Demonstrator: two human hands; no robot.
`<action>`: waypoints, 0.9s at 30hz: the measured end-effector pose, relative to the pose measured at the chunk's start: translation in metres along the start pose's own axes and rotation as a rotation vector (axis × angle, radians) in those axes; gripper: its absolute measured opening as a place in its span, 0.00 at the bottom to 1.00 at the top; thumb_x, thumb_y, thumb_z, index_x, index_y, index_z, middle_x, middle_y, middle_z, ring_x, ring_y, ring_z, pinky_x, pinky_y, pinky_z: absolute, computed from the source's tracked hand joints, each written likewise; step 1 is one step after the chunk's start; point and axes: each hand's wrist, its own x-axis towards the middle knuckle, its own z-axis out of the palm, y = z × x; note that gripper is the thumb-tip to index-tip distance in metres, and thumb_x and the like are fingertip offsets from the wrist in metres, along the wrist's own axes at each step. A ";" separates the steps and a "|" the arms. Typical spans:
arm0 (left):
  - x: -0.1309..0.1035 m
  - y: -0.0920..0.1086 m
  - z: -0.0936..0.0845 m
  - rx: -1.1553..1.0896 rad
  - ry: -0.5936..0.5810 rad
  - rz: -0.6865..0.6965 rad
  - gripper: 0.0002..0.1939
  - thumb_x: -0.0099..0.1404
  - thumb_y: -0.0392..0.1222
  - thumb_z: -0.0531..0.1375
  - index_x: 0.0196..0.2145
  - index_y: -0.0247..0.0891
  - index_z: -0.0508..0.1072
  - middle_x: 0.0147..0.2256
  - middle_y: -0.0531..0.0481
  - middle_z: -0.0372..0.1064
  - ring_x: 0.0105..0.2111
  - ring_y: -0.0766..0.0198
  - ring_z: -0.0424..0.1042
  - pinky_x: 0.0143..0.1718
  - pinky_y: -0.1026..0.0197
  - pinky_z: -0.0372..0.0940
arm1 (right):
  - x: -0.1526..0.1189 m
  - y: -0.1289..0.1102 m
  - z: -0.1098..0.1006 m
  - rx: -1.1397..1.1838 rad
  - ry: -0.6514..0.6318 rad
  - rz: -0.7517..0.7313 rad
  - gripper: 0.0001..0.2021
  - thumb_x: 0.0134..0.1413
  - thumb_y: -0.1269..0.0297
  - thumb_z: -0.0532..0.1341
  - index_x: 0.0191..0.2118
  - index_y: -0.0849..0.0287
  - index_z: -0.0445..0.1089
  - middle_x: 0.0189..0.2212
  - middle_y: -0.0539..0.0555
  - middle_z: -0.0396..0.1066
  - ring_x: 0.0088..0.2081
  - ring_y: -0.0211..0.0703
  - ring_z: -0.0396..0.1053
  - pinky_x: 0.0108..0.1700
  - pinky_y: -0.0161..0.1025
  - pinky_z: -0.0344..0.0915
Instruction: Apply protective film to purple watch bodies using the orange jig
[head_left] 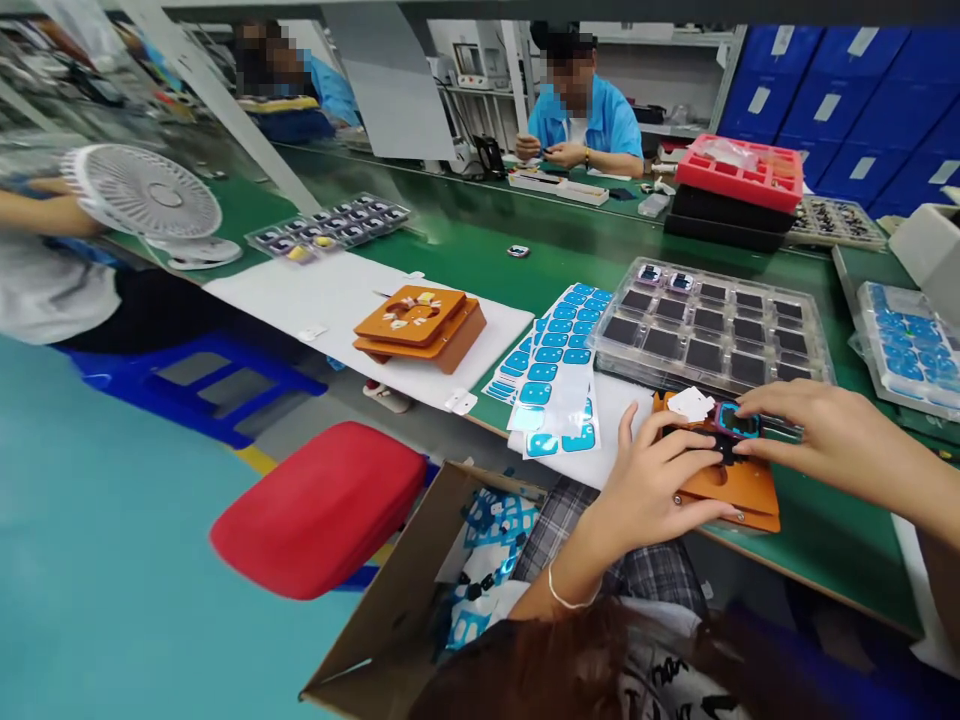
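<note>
At the lower right, my right hand (832, 430) pinches a small dark square part with a glowing-blue edge, like a watch screen (738, 421), between thumb and fingers. It is just above an orange fixture (739, 495) at the table's edge. My left hand (652, 485) lies over that fixture with fingers spread and thumb raised. Its fingertips reach a black piece (726, 447) beside the screen; whether they press it I cannot tell. A white tab (691, 404) rests at the fixture's far side. Behind stands a clear tray (821, 335) of dark square pads with two screens.
Sheets of blue stickers (551, 370) lie left of the tray. A second orange fixture (420, 320) sits on white paper, with a loose screen (517, 251) beyond. Below are a cardboard box (390, 590) and a red stool (322, 510). A co-worker (585, 120) sits opposite.
</note>
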 end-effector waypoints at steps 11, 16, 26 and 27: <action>-0.002 0.004 -0.006 0.020 0.020 0.012 0.25 0.64 0.60 0.62 0.52 0.41 0.73 0.50 0.45 0.76 0.56 0.50 0.65 0.66 0.38 0.46 | -0.001 -0.012 -0.006 0.001 0.000 0.040 0.12 0.52 0.60 0.62 0.41 0.57 0.75 0.37 0.56 0.78 0.37 0.50 0.75 0.38 0.43 0.71; -0.002 0.002 -0.009 -0.031 0.180 0.001 0.25 0.58 0.58 0.67 0.45 0.37 0.72 0.46 0.42 0.73 0.51 0.53 0.65 0.59 0.46 0.61 | 0.001 -0.028 -0.008 0.110 -0.014 0.011 0.09 0.51 0.62 0.65 0.40 0.55 0.76 0.30 0.53 0.75 0.37 0.48 0.71 0.36 0.41 0.68; -0.005 0.000 -0.009 -0.013 0.180 -0.055 0.25 0.56 0.59 0.69 0.41 0.38 0.72 0.44 0.42 0.72 0.49 0.51 0.64 0.53 0.47 0.64 | 0.007 -0.031 -0.002 0.141 -0.035 0.039 0.09 0.52 0.61 0.66 0.39 0.55 0.77 0.27 0.53 0.73 0.36 0.49 0.69 0.34 0.40 0.65; -0.005 0.000 -0.009 -0.011 0.180 -0.055 0.24 0.56 0.59 0.69 0.41 0.38 0.73 0.43 0.42 0.72 0.49 0.51 0.64 0.53 0.47 0.64 | 0.007 -0.030 -0.002 0.145 -0.038 0.039 0.09 0.52 0.61 0.66 0.39 0.55 0.77 0.27 0.53 0.74 0.36 0.49 0.69 0.34 0.40 0.65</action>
